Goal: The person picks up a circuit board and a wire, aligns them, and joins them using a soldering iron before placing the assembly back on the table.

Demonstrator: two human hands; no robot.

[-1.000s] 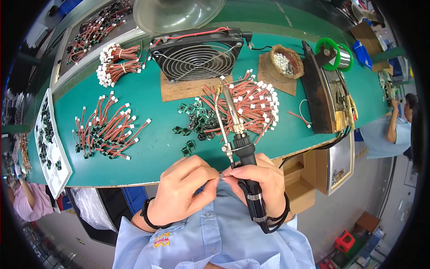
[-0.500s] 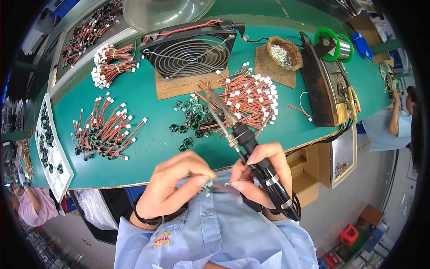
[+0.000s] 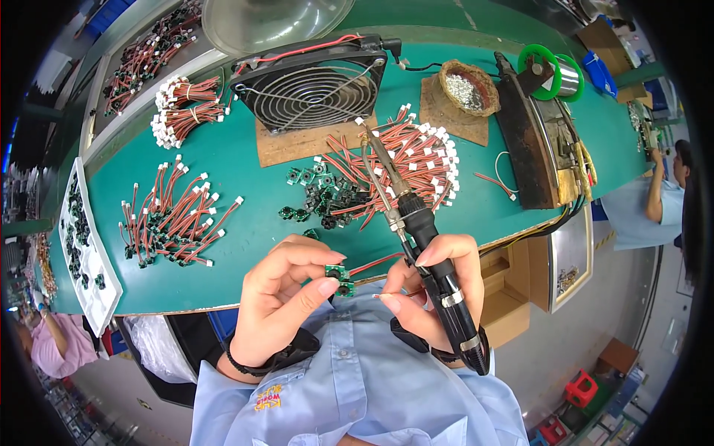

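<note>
Green circuit board (image 3: 341, 276) in left hand (image 3: 286, 297) pinch grip; right hand (image 3: 431, 290) (fisted) around soldering iron (image 3: 424, 245).

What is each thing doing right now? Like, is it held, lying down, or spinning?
Left hand: pinching a small green board.
Right hand: gripping the soldering iron, tip pointing away, and a red wire.
Fan: propped on cardboard; spinning cannot be told.
Wire pile: lying loose on the table.
</note>
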